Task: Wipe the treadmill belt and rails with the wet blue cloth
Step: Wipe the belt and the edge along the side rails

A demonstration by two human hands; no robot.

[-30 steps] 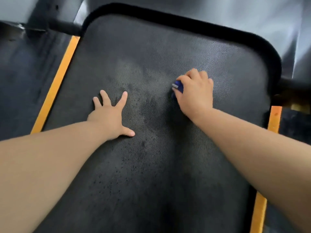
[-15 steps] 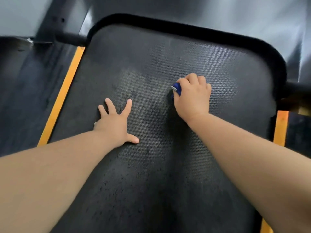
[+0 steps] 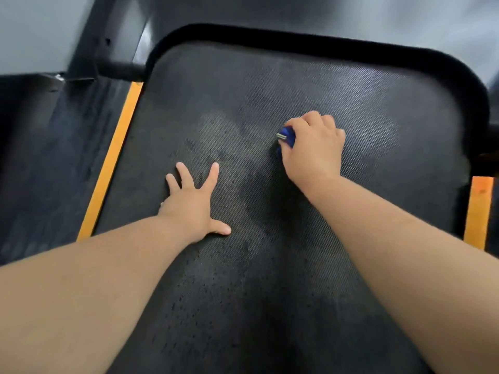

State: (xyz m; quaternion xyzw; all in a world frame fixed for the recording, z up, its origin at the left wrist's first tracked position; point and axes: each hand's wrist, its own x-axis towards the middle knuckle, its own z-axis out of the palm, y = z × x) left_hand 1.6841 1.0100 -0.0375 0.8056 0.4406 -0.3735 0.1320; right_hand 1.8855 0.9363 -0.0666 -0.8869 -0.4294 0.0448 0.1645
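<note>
The right hand point(image 3: 314, 149) is at about 1 o'clock from the middle of the treadmill belt point(image 3: 270, 306). Its fingers are curled tightly round the blue cloth point(image 3: 286, 136), which is bunched into a small ball, so only a little blue shows at the thumb side, toward 9 o'clock of the hand. I think the cloth is held this way so that the knuckles can press it hard into the rough, dotted surface. The left hand point(image 3: 193, 203) lies flat on the belt at about 10 o'clock from the middle, with the fingers straight and spread, the thumb out to the side, and nothing in it. It probably carries the weight of the person leaning forward, and it may also stop the belt from sliding under the rubbing. Darker, wet-looking patches and spots lie between the two hands and down toward 6 o'clock, while the belt near the black edge point(image 3: 297, 40) at 12 o'clock looks paler. So I judge that the far part of the belt is not yet wiped. The dark side rail point(image 3: 54, 163) at 9 o'clock, beyond the orange strip point(image 3: 113, 163), lies well apart from the cloth, and I cannot tell if it is wiped.
</note>
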